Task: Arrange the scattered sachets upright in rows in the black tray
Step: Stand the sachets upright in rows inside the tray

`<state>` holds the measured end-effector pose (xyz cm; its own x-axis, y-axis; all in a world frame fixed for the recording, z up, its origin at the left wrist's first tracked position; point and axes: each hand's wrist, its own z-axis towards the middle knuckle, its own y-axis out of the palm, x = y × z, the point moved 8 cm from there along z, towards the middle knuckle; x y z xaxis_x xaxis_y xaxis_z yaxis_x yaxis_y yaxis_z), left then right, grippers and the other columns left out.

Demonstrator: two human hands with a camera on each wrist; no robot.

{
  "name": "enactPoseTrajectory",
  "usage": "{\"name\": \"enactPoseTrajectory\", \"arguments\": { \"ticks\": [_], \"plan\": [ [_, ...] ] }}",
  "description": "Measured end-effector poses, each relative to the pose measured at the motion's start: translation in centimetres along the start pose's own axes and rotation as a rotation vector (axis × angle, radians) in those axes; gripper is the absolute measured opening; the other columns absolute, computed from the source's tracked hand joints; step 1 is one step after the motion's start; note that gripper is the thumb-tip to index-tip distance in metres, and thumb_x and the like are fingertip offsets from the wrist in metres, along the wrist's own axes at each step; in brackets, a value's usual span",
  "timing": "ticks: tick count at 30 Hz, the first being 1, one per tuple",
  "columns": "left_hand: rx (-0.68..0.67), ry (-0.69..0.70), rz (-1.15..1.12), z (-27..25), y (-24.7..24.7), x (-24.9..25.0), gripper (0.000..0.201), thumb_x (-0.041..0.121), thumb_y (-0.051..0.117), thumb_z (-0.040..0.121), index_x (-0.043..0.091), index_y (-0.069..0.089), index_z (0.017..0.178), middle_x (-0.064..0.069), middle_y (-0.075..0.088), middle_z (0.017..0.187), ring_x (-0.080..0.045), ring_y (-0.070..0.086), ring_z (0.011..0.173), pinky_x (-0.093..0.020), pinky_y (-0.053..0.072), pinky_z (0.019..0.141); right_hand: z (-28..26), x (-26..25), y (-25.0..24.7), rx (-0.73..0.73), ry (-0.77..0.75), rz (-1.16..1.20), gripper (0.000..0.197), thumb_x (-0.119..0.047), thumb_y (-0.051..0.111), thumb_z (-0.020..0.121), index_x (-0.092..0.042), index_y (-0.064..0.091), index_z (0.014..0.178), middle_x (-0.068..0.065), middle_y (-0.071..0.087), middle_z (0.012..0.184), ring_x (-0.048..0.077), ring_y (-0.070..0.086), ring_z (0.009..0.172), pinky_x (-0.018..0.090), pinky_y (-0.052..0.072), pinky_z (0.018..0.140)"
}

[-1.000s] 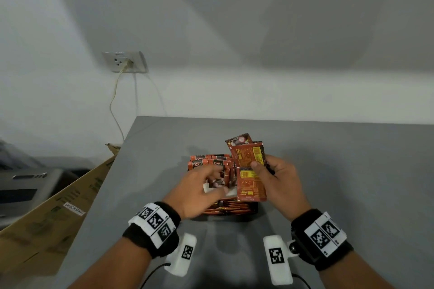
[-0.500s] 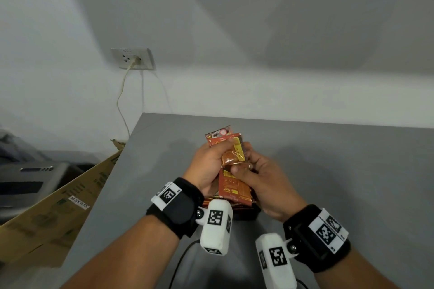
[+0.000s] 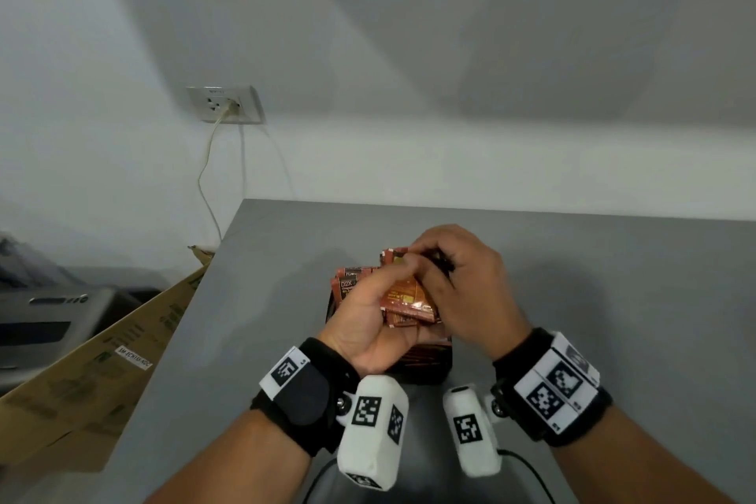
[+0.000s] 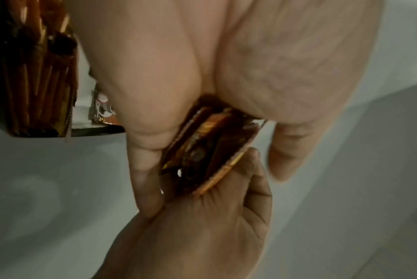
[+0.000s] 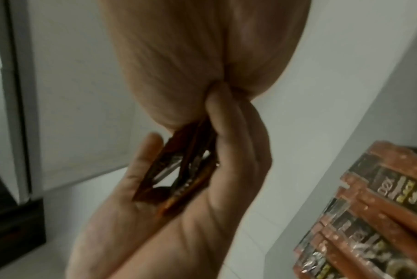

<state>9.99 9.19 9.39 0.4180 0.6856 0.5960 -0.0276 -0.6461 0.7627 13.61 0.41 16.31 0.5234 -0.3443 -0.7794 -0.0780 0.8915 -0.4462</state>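
A small bundle of sachets (image 3: 405,299) was clasped above the black tray (image 3: 429,364) by the curled left hand (image 3: 368,311) and right hand (image 3: 462,286), and, being loosely fanned, one could have slipped out onto the table (image 3: 613,299).

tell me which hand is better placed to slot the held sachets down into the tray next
Probably the left. The left hand cradles the held sachets in its palm, directly over the black tray. The right hand only pinches their top edge from above.
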Motion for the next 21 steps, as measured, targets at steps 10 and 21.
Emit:
{"name": "enactPoseTrajectory", "arguments": {
  "ticks": [10, 21],
  "plan": [
    [0.065, 0.0, 0.006, 0.1, -1.6, 0.2, 0.038, 0.003, 0.064, 0.078, -0.001, 0.063, 0.115, -0.024, 0.065, 0.106, -0.033, 0.067, 0.095, -0.041, 0.05, 0.089, -2.0, 0.6, 2.5, -0.591, 0.13, -0.044, 0.097, -0.048, 0.084, 0.068, -0.036, 0.037, 0.151, -0.019, 0.044, 0.144, -0.004, 0.043, 0.132, 0.021, 0.037, 0.111],
    [0.069, 0.07, 0.037, 0.2, -2.0, 1.0, 0.049, -0.006, 0.058, 0.076, 0.002, 0.061, 0.125, -0.026, 0.066, 0.114, -0.034, 0.069, 0.096, -0.041, 0.059, 0.075, -1.4, 1.7, 2.1, -0.433, 0.22, 0.056, 0.087, -0.057, 0.081, 0.067, -0.033, 0.048, 0.144, -0.023, 0.05, 0.131, -0.003, 0.053, 0.121, 0.029, 0.045, 0.108]
  ]
}}
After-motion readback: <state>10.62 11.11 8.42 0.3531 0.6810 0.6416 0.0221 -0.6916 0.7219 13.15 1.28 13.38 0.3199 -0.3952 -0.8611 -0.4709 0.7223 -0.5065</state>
